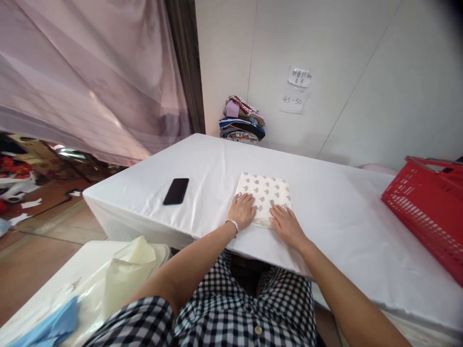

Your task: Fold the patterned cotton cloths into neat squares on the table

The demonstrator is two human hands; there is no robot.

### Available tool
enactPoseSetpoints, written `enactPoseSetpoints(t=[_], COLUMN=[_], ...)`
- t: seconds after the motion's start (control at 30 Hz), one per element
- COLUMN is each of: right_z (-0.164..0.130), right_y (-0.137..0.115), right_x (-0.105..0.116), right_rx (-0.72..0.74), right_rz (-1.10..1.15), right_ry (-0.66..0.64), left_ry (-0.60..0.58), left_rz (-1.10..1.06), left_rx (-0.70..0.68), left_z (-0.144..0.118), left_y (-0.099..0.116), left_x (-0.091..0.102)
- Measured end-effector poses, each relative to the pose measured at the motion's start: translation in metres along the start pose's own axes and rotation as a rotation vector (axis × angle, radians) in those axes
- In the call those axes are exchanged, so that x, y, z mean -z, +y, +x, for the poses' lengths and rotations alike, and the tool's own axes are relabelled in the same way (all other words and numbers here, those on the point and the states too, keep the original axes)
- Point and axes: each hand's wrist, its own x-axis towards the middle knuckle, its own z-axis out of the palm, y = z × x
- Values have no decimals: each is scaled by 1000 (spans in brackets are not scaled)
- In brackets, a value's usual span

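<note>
A white cloth [265,190] printed with small grey, green and yellow motifs lies folded into a flat square on the white-covered table [213,168]. My left hand [243,211] rests flat on its near left corner, fingers stretched out, with a silver bracelet on the wrist. On the near right corner lies my right hand [287,224], palm down and fingers extended. Neither hand grasps the cloth. Loose folded layers show along the near edge between the hands.
A black phone [176,191] lies to the left. Folded clothes [242,120] are stacked at the back against the wall. A red plastic basket [430,207] stands at the right. Beside me at lower left, a white surface [87,260] holds pale yellow and blue pieces [54,323].
</note>
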Motion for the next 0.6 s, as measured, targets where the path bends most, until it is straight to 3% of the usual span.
enactPoseSetpoints(t=[0.2,0.37,0.6], right_z=[13,35,4], right_y=[-18,-36,-16], right_x=[10,1,-7], right_rx=[27,67,118], right_rz=[4,-2,-35], right_ry=[-43,-64,-12], left_ry=[-24,-51,-97], left_rz=[-23,-21,-32], left_rx=[15,0,-50], left_z=[2,0,-8], left_y=[2,-1,-12], left_x=[1,4,6])
